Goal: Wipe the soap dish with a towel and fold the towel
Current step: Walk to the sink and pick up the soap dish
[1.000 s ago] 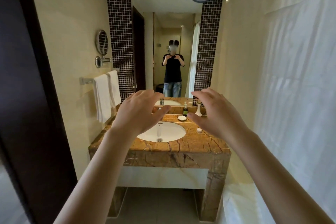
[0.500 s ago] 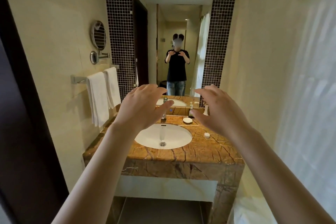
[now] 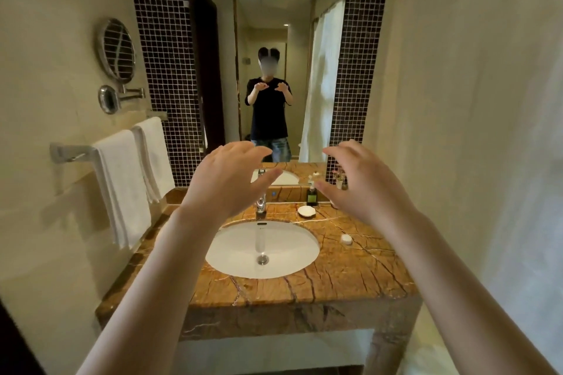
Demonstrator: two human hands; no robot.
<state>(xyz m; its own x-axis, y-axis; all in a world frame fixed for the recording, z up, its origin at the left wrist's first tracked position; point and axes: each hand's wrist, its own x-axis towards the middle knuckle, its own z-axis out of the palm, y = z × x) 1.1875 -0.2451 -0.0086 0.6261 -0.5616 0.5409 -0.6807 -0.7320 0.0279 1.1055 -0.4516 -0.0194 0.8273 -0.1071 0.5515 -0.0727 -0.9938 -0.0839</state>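
A small white soap dish [image 3: 307, 211] sits on the brown marble counter [image 3: 350, 277], behind the basin and right of the tap. Two white towels hang on a wall rail at the left, the nearer towel [image 3: 122, 186] in front of the farther towel [image 3: 155, 158]. My left hand [image 3: 225, 183] and my right hand [image 3: 362, 183] are raised in the air in front of the mirror, above the basin, fingers spread and holding nothing. The dish lies between and below them, untouched.
A white oval basin [image 3: 262, 250] with a chrome tap [image 3: 261, 201] is set in the counter. A dark green pump bottle [image 3: 312, 195] and a small round white piece [image 3: 346, 239] stand on the right side. A white shower curtain [image 3: 502, 192] hangs along the right.
I have stepped closer to the counter, so the basin and towels look larger and lower. Both hands stay raised and empty in the same pose.
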